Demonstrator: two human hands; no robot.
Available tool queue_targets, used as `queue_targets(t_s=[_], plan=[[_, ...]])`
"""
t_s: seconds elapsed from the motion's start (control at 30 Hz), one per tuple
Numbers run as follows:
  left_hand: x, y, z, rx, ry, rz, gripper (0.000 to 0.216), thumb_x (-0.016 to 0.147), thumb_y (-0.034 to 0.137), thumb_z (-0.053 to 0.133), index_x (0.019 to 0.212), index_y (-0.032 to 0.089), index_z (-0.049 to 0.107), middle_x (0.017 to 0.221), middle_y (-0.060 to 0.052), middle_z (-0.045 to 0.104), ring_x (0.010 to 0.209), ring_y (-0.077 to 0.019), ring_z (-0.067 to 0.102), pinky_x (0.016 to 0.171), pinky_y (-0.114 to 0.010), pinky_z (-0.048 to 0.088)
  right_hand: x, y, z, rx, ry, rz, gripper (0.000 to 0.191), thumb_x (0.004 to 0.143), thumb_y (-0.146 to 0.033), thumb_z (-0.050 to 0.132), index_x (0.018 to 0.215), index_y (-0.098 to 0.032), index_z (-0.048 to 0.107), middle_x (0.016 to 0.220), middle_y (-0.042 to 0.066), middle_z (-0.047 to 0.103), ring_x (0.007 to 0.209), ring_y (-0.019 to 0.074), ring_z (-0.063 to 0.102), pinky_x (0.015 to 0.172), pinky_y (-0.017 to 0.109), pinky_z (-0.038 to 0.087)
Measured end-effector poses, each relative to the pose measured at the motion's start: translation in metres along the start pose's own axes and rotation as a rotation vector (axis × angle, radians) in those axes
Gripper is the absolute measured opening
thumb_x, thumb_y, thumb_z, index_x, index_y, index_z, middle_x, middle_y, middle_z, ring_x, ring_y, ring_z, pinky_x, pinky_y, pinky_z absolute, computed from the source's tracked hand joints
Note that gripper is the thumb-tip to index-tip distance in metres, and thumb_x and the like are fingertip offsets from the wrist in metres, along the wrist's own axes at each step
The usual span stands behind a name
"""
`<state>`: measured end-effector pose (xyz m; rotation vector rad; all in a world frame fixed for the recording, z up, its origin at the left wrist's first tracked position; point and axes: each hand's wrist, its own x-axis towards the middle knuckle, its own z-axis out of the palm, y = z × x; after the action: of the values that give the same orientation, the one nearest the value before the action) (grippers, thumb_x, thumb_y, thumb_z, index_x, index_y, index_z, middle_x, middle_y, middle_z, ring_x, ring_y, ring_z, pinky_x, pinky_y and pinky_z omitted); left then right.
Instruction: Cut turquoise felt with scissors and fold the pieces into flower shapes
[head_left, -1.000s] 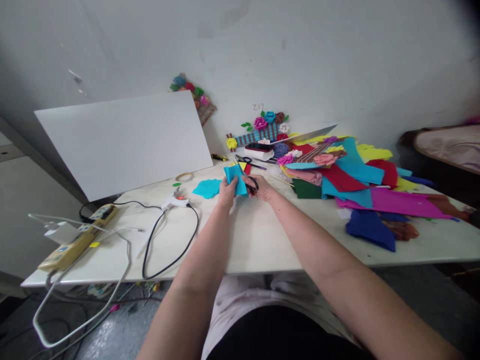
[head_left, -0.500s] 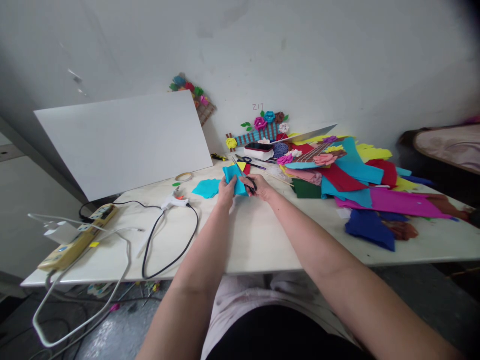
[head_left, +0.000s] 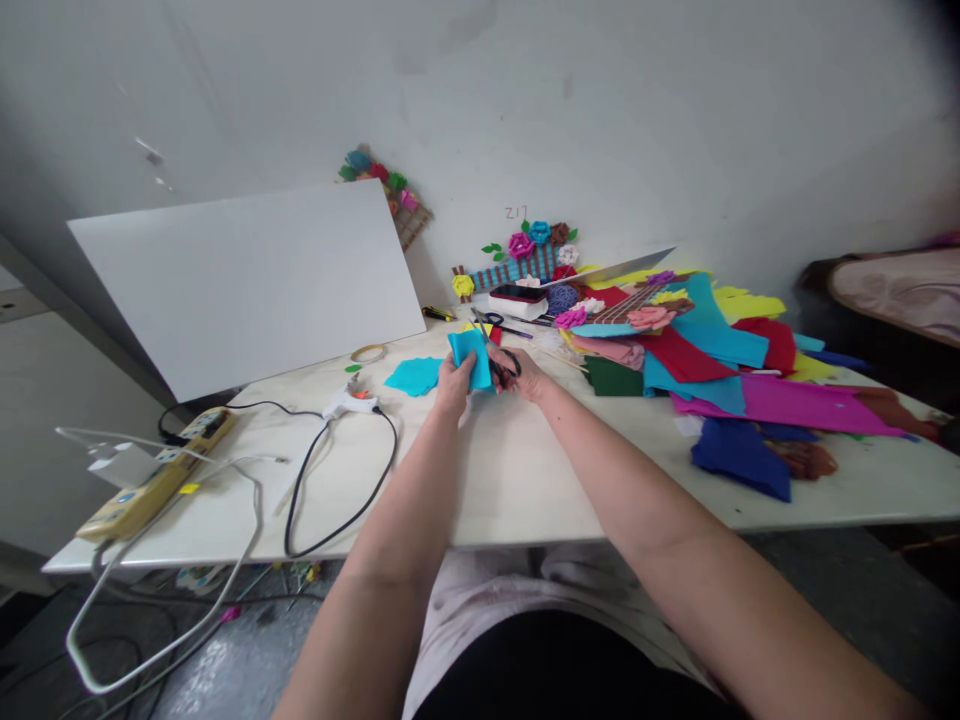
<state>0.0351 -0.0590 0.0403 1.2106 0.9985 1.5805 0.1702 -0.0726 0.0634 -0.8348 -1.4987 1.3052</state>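
My left hand [head_left: 454, 380] is closed on a folded piece of light blue crepe-like paper [head_left: 471, 352], held up over the table. Black-handled scissors [head_left: 511, 366] sit in my right hand [head_left: 529, 374], its fingers wrapped at the loops. The scissor blades point up and away along the right edge of the folded paper; whether they touch it I cannot tell. A second light blue piece [head_left: 412, 376] lies flat on the table just left of my left hand.
A white glue gun [head_left: 351, 402] with a black cord lies left, near a yellow power strip [head_left: 157, 475]. Colourful paper sheets [head_left: 795, 400] are heaped right. Behind stand a white board [head_left: 255, 290], a tape roll [head_left: 367, 353], a phone on a box [head_left: 519, 298] and paper flowers [head_left: 520, 245].
The scissors have opened wider and shifted slightly right, off the paper's edge. The light blue paper in my left hand now shows a straighter right side. My left hand has barely moved.
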Motion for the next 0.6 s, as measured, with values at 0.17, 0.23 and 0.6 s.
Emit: queue_targets(t_s=[0.17, 0.23, 0.6], plan=[[-0.0005, 0.0001, 0.0005, -0.019, -0.006, 0.001, 0.035, 0.066, 0.042, 0.066, 0.082, 0.015, 0.051, 0.054, 0.006, 0.045, 0.038, -0.0039, 0.038, 0.034, -0.016, 0.026, 0.0019, 0.0042, -0.0019, 0.017, -0.005, -0.003, 0.05, 0.067, -0.066, 0.056, 0.063, -0.016, 0.048, 0.043, 0.0, 0.054, 0.035, 0.0096, 0.049, 0.028, 0.018, 0.024], [-0.0005, 0.0003, 0.0007, -0.023, -0.005, -0.003, 0.035, 0.066, 0.042, 0.066, 0.082, 0.015, 0.051, 0.053, 0.006, 0.044, 0.038, -0.0039, 0.037, 0.034, -0.016, 0.025, 0.0024, 0.005, -0.0021, 0.015, -0.004, -0.005, 0.05, 0.068, -0.066, 0.056, 0.063, -0.016, 0.048, 0.043, 0.0, 0.053, 0.034, 0.0093, 0.049, 0.028, 0.018, 0.024], [-0.0003, 0.0006, 0.0008, -0.028, 0.012, -0.011, 0.036, 0.064, 0.043, 0.067, 0.082, 0.015, 0.052, 0.054, 0.006, 0.045, 0.039, -0.0037, 0.038, 0.034, -0.016, 0.026, 0.0012, -0.0005, 0.0025, 0.02, 0.049, 0.009, 0.049, 0.063, -0.063, 0.062, 0.061, -0.017, 0.047, 0.04, -0.003, 0.049, 0.031, 0.0082, 0.045, 0.027, 0.019, 0.025]])
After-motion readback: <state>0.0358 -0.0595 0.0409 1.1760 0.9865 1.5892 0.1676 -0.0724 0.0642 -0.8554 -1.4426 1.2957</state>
